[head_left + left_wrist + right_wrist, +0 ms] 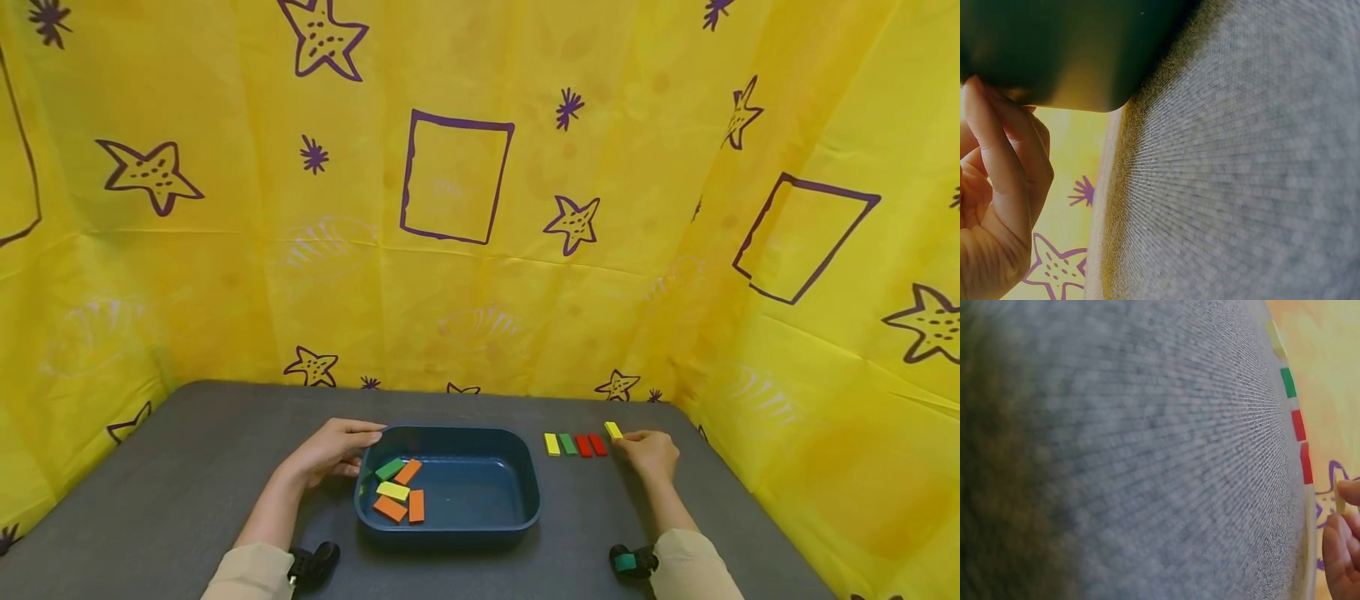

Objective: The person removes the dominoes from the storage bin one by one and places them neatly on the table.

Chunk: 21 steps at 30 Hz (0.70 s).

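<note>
My left hand (332, 450) holds the left rim of a dark blue rectangular tub (487, 492), thumb at the rim and fingers against the outer wall. In the left wrist view the fingers (1007, 144) meet the tub's side. Inside the tub's left half lie a green block (390, 469), a yellow block (393, 491) and three orange blocks (416, 506). Between thumb and fingertips, my right hand (652, 454) pinches a yellow block (613, 430), just right of a row with a yellow block (552, 444), a green block (567, 444) and two red blocks (583, 446).
The grey table (225, 442) runs back to a yellow curtain (465, 317) printed with purple stars and squares, which also hangs along both sides. A dark wrist strap (633, 562) is worn on the right arm and another strap (313, 563) on the left.
</note>
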{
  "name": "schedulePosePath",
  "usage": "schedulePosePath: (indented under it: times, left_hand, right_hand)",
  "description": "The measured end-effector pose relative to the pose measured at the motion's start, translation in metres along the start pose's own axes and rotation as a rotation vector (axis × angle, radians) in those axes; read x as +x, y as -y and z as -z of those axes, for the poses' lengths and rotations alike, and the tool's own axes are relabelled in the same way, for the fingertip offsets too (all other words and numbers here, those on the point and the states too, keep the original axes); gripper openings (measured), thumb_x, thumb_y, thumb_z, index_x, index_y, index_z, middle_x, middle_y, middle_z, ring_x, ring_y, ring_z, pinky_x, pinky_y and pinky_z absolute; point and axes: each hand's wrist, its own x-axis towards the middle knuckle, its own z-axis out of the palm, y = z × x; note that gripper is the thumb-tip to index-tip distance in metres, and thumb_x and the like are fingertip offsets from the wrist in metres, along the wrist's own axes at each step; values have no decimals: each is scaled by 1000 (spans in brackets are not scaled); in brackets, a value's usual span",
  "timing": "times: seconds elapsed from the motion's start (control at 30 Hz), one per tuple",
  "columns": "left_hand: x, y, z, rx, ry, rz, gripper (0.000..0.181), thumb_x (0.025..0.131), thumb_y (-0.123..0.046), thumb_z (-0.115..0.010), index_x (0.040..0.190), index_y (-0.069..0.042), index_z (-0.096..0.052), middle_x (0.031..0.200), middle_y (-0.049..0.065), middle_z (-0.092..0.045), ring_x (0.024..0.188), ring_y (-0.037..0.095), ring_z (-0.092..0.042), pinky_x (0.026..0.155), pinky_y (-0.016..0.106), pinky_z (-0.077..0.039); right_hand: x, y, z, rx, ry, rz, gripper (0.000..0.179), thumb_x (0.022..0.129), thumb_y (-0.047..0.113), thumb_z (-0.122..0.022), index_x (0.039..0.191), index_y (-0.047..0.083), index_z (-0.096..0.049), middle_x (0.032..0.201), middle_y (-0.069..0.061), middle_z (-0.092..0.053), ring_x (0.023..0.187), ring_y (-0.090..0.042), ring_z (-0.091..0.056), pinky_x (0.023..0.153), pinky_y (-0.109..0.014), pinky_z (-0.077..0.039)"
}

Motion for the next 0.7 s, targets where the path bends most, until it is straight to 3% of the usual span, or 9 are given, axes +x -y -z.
schedulePosePath:
  times: [0.23, 0.5, 0.7]
  left_hand:
    - [1, 0, 0, -2, -8, 5, 51, 99, -28, -59, 142, 0, -52, 100, 5, -70, 60, 11, -55, 59, 22, -54]
    - [1, 1, 0, 1, -8, 1, 52, 99, -28, -59, 141, 0, -52, 101, 6, -70, 60, 10, -55, 59, 22, -54]
    - [1, 1, -1, -1, -9, 8, 52, 99, -28, -59, 142, 0, -51, 101, 5, -69, 60, 11, -55, 59, 22, -54]
  right_hand:
    - [0, -7, 2, -66, 48, 20, 29, 78, 29, -76, 92, 3, -79, 96, -19, -76, 97, -44, -62, 78, -43, -46]
    - [2, -9, 1, -107, 84, 43, 28, 77, 28, -76, 89, 3, -80, 100, -20, -75, 97, -46, -62, 83, -49, -48]
    - [1, -8, 1, -132, 96, 64, 27, 75, 25, -78, 88, 1, -79, 96, -21, -75, 90, -43, -64, 76, -46, -50]
